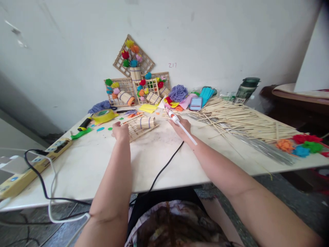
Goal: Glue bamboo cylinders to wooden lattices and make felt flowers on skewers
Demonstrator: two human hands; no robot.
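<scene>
My left hand [120,131] is closed on the left edge of a small wooden stick lattice [138,133], which rests on the table. On the lattice lies a little bundled stick basket [146,122] with purple yarn bands. In my right hand [183,126] is a white hot glue gun [172,116], its nozzle pointing away from me. A long clear glue stick [189,134] sticks out of its rear, and a black cord [167,164] runs down from it over the table edge. The gun is to the right of the basket, apart from it.
Finished lattices with paper flowers [133,55] lean on the wall. Wooden sticks [241,116] and metal wires [267,147] cover the right side. At left are yellow tape [104,116], a utility knife [85,123] and a power strip [38,168]. Purple yarn [179,93] lies behind.
</scene>
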